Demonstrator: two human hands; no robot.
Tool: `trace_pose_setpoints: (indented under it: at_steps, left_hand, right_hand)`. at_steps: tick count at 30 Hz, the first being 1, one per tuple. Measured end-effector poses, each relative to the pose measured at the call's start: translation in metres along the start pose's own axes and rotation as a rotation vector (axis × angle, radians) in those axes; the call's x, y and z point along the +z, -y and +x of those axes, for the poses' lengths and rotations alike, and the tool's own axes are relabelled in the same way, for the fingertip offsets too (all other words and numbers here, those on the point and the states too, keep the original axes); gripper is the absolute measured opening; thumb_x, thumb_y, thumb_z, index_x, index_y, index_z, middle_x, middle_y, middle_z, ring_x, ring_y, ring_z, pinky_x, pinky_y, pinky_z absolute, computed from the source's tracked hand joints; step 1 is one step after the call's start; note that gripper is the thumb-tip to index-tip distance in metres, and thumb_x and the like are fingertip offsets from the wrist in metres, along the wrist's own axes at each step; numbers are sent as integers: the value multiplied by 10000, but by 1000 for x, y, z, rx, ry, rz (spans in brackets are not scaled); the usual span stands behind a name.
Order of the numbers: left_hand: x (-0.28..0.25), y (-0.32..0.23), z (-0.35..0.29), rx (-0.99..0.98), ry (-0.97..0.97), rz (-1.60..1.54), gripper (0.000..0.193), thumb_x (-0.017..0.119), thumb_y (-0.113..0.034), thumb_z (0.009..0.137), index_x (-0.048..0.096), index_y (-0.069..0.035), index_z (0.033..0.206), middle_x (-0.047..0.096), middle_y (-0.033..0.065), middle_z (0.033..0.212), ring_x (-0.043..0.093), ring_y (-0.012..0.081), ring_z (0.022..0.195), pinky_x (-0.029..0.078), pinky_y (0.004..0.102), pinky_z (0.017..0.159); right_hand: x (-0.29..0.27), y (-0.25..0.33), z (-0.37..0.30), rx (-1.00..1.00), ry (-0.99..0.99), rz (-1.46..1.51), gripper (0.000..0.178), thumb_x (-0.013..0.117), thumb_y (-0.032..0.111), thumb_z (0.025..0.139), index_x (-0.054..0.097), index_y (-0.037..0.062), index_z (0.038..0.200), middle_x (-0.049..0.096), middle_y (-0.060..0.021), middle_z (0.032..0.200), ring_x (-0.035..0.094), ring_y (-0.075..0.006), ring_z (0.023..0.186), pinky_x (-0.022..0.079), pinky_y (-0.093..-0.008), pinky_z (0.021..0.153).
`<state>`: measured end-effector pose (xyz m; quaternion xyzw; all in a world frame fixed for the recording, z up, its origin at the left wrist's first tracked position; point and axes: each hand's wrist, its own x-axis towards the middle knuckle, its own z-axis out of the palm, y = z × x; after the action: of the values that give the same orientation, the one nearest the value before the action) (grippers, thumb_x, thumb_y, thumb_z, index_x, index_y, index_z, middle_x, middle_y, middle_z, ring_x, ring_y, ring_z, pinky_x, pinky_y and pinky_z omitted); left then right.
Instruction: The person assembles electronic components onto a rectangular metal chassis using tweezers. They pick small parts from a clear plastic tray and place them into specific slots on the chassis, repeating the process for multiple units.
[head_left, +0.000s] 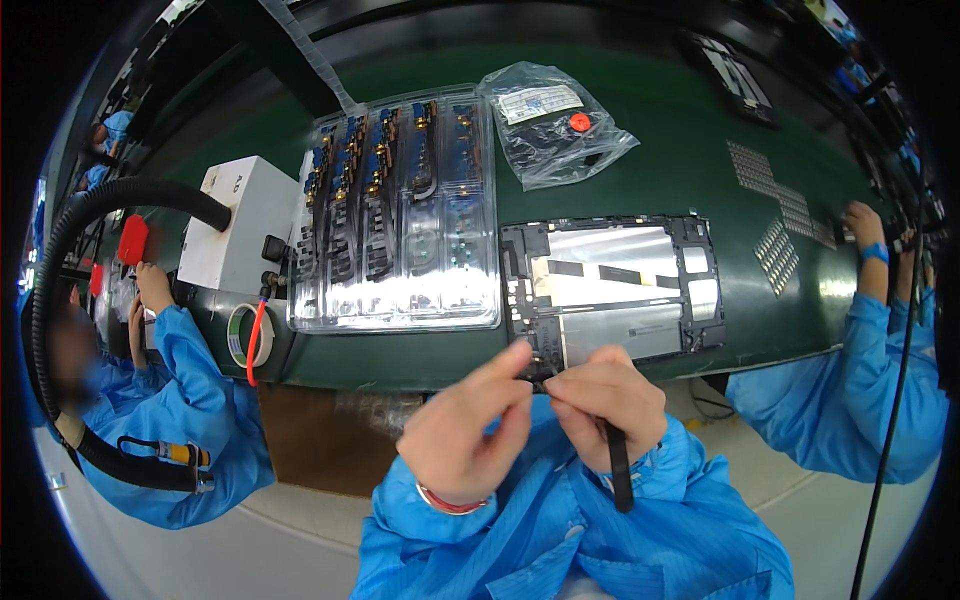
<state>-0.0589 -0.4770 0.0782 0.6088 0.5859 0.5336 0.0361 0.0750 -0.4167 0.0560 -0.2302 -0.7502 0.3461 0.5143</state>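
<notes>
My left hand (470,425) is closed, thumb and forefinger pinched near a small dark piece (540,384) at the table's front edge. What the fingers hold there is too small to make out. Close beside it, my right hand (610,400) grips slim black tweezers (619,470), their broad end sticking out below the palm and their tips partly hidden by the fingers. Just beyond both hands lies an opened tablet housing (625,335) with a silvery inside, a black frame and strips of dark tape. My fingertips are by its near left corner.
A clear tray (460,310) of small cable boards stands left of the housing. Behind are a plastic bag (545,150) and sheets of small pieces (775,255). At left are a white box (235,215) with a black hose (100,195) and a tape roll (236,340). Co-workers sit either side.
</notes>
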Motion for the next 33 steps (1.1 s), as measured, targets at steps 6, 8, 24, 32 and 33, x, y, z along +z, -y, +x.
trace_pose_setpoints:
  at_steps: [6, 8, 24, 32, 33]
  left_hand:
    - [-8, 71, 59, 73, -151, 648, 67, 673, -24, 668, 639, -68, 706, 389, 172, 1340, 399, 353, 1204, 321, 453, 966]
    - [-6, 90, 72, 74, -75, 872, 36, 675, -81, 680, 652, -103, 698, 402, 127, 1338, 359, 346, 1234, 270, 545, 971]
    - [-23, 62, 46, -100, 392, 1000, 463, 628, -270, 788, 504, -123, 1209, 395, 113, 1320, 349, 345, 1224, 220, 635, 949]
    - [73, 44, 76, 189, 405, 306, 544, 650, -63, 731, 435, 45, 1218, 569, 156, 1092, 553, 310, 987, 407, 364, 896]
    - [89, 47, 77, 113, 483, 333, 583, 648, -64, 732, 395, 48, 1245, 571, 153, 1087, 554, 310, 982, 404, 378, 898]
  right_hand:
    - [-16, -9, -2, 115, -69, 77, 213, 669, -72, 674, 661, 9, 871, 645, -99, 776, 599, -199, 649, 442, -284, 596]
    - [-15, -9, -2, 84, -82, 106, 212, 660, -87, 674, 655, -4, 869, 637, -115, 771, 582, -203, 639, 439, -274, 575]
    - [-74, -30, 4, -69, -182, -69, 94, 621, 17, 737, 628, -20, 824, 597, -116, 695, 535, -201, 583, 398, -301, 530]
    - [-106, -60, 81, -155, 148, -759, 215, 680, -13, 654, 665, 48, 859, 603, -84, 761, 567, -220, 667, 416, -293, 593]
    - [-107, -77, 86, -282, 234, -798, 201, 682, 40, 660, 657, 67, 857, 605, -48, 763, 569, -214, 671, 415, -311, 624]
